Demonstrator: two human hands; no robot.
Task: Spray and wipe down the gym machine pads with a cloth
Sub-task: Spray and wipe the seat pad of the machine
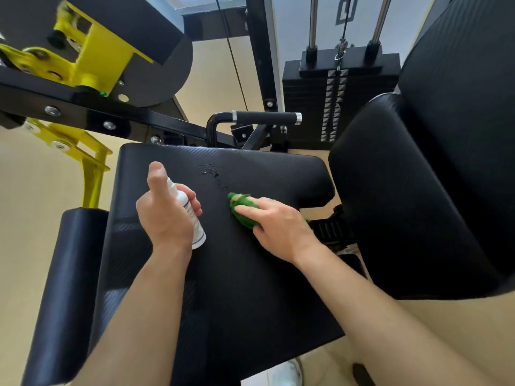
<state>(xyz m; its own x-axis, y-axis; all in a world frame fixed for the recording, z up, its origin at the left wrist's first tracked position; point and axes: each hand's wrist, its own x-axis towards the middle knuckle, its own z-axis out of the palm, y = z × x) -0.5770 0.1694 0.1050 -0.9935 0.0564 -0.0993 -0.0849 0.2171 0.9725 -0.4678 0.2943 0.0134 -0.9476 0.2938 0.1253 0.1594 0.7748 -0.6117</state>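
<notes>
Left hand (164, 215) grips bottle (192, 215) upright above the pad (250, 288), thumb raised; spraying judged done. Right hand (278, 227) holds bunched cloth (242, 207) against the pad, just beside wet droplets (213, 174), placed to wipe them.

Black weight stack (334, 107) at the back under chrome guide rods (313, 20); yellow bracket (83, 59) upper left; a black-gripped handle (266, 117) between them; possibly a shoe (289, 371) on the beige floor (33, 204).
</notes>
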